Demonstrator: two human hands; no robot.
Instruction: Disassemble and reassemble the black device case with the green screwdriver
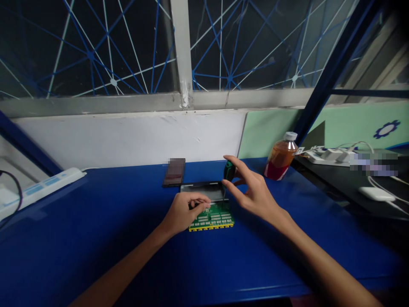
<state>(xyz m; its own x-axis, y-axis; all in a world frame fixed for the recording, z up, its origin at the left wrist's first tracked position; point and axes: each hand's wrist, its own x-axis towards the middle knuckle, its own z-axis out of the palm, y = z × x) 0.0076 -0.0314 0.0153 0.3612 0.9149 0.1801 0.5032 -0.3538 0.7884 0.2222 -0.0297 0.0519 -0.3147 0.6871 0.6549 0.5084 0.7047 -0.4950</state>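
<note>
A green circuit board (211, 218) with a yellow strip of connectors along its front edge lies on the blue table. Behind it is a shallow dark-rimmed tray or case (204, 190) with a grey inside. My right hand (252, 187) grips a green-and-black screwdriver (228, 171) by its handle between thumb and fingers. The screwdriver stands nearly upright, its thin shaft reaching down to the board's right rear part. My left hand (183, 211) is over the board's left rear corner, thumb and fingers closed together; what they pinch is hidden.
A dark phone (174, 172) lies behind the case. A bottle of orange-brown drink (281, 157) stands at the back right. Power strips (47, 189) with cables lie at the far left and right. A white charger-like box (376, 194) rests on a black surface at right.
</note>
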